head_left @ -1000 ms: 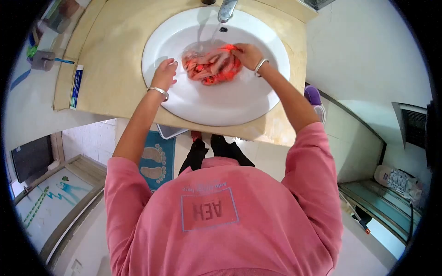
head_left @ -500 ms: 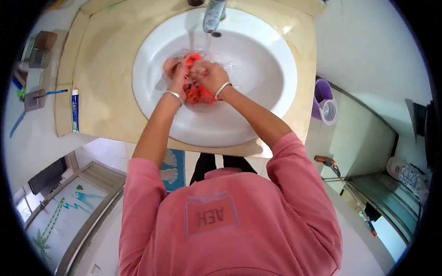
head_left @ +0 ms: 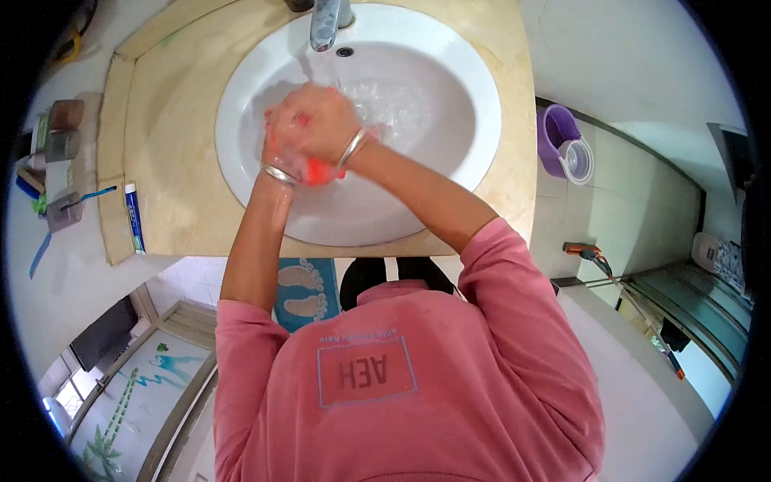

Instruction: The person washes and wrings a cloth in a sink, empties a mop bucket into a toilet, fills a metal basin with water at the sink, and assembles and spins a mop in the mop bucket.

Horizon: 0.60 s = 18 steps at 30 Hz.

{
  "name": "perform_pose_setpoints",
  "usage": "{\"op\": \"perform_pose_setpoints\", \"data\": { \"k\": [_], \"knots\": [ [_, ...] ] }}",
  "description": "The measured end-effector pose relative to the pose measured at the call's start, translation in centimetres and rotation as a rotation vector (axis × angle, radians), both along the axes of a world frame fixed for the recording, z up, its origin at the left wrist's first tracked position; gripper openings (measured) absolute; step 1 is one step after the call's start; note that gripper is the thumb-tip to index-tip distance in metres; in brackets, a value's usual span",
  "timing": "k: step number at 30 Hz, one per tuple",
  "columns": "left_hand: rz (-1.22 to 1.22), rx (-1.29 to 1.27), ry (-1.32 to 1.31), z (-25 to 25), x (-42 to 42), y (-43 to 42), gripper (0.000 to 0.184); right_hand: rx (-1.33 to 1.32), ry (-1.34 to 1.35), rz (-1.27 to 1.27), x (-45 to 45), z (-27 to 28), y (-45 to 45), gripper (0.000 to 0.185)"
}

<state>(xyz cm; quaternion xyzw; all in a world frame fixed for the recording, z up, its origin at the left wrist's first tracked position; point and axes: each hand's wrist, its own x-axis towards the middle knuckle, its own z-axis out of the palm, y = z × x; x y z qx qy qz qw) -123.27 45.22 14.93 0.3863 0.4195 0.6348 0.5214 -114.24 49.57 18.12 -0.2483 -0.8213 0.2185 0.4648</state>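
Over the left part of the white sink [head_left: 487, 120], my right hand [head_left: 328, 122] presses against my left hand [head_left: 279, 136], both closed around a wet red cloth [head_left: 320, 172]. Most of the cloth is hidden by my fingers; a bright red end shows below them, near my wrists. The hands are slightly blurred. Just above them is the metal faucet [head_left: 324, 28], with water running down beside my right hand. Each wrist wears a silver bangle.
A toothpaste tube [head_left: 133, 217] lies at the left of the beige countertop [head_left: 173, 161]. Cups with toothbrushes [head_left: 64, 210] are on the left wall. On the floor at right stand a purple bucket [head_left: 551, 140] and an orange-and-grey mop handle [head_left: 586, 252].
My hands have come up from the water and closed together over the cloth, which was spread out lower in the basin. The view has shifted slightly.
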Motion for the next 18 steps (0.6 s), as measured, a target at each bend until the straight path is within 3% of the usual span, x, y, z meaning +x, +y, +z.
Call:
{"op": "perform_pose_setpoints", "data": {
  "k": [1, 4, 5, 8, 9, 12, 13, 16, 18],
  "knots": [
    [0.104, -0.18, -0.544, 1.4, 1.3, -0.1, 0.025, -0.119, 0.037, -0.03, 0.9, -0.2, 1.3, 0.017],
    [0.189, -0.411, -0.198, 0.4, 1.0, 0.1, 0.023, -0.136, -0.189, -0.109, 4.3, -1.7, 5.1, 0.025],
    [0.102, -0.431, -0.046, -2.4, -0.9, 0.0, 0.026, -0.12, -0.261, -0.085, 5.6, -2.3, 5.7, 0.032],
    [-0.011, -0.108, 0.866, -3.8, -2.9, -1.3, 0.034, -0.234, -0.494, -0.12, 8.7, -3.5, 5.7, 0.049],
    [-0.094, -0.256, 1.104, -3.1, -3.2, -1.3, 0.055, -0.172, -0.603, -0.179, 8.7, -4.6, 5.5, 0.054],
    [0.205, -0.026, 1.686, -2.3, -2.3, -1.0, 0.079, -0.005, -0.869, -0.283, 8.8, -7.7, 4.3, 0.064],
    [0.036, -0.176, 1.565, -3.5, -2.5, 0.1, 0.097, 0.033, -0.924, -0.262, 8.6, -8.2, 3.1, 0.065],
    [-0.189, -0.305, 1.814, -2.9, -0.2, 1.5, 0.101, 0.106, -0.966, -0.232, 7.4, -9.5, 1.7, 0.06],
    [-0.279, -0.264, 1.8, -5.7, 0.1, 3.0, 0.099, 0.082, -0.987, -0.206, 6.4, -10.2, 2.7, 0.056]
  ]
}}
